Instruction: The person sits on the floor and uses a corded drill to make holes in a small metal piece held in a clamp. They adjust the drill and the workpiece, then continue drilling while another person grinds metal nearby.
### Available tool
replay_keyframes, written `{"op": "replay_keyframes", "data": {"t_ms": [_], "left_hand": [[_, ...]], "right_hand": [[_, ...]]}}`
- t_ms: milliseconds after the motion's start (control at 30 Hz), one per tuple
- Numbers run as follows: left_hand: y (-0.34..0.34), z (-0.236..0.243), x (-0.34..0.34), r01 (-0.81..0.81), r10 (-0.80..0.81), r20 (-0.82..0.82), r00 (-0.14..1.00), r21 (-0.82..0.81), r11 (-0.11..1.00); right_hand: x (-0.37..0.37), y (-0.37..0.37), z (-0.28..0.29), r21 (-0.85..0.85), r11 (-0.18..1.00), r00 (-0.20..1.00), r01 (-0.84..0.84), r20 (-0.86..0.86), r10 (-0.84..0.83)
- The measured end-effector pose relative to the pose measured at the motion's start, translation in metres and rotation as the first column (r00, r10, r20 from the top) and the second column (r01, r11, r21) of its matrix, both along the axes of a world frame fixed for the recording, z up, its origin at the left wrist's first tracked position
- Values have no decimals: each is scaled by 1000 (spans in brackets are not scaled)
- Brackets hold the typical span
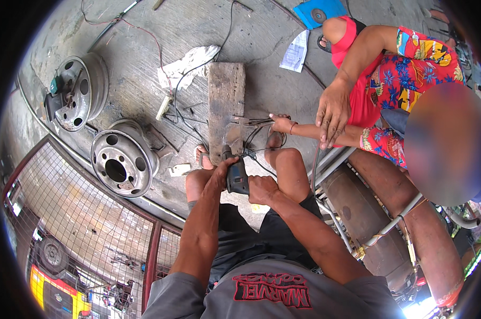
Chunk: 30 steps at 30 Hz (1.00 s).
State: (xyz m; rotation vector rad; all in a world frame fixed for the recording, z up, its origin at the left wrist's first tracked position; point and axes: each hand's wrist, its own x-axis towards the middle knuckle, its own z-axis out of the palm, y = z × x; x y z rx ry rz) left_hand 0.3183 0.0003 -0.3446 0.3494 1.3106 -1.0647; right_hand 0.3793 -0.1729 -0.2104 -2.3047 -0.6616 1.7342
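A dark power drill point(238, 179) points away from me, its front end over the near part of a thick wooden block point(226, 87). My left hand point(224, 167) is closed around the front of the drill. At its rear, my right hand point(263, 190) grips the handle end. On the block, just beyond the drill's tip, lies a flat metal piece point(233, 133). A co-worker's hand point(281, 123) reaches from the right to thin rods beside the block. Whether the drill bit touches the metal piece is hidden.
Two steel wheel rims point(124, 159) stand on the left, one with a green-and-black power tool on it. A white rag point(190, 64) and cables lie beyond. Gas cylinders point(352, 212) rest at right, near the crouching co-worker. Mesh fencing point(91, 228) runs lower left.
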Motion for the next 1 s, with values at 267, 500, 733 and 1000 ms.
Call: {"op": "replay_keyframes", "data": {"t_ms": [267, 500, 733, 1000], "left_hand": [[-5, -7, 8, 30, -30, -29, 999, 18, 999], [-3, -11, 10, 34, -34, -26, 999, 0, 999], [-3, -10, 10, 68, -68, -46, 997, -9, 998], [-3, -10, 10, 64, -65, -38, 997, -6, 998]], "right_hand": [[16, -3, 0, -11, 1000, 1000, -12, -28, 11], [24, 0, 3, -18, 1000, 997, 21, -71, -22], [22, 0, 1, -23, 999, 997, 39, -72, -40], [23, 0, 3, -33, 999, 995, 37, -88, -40]]}}
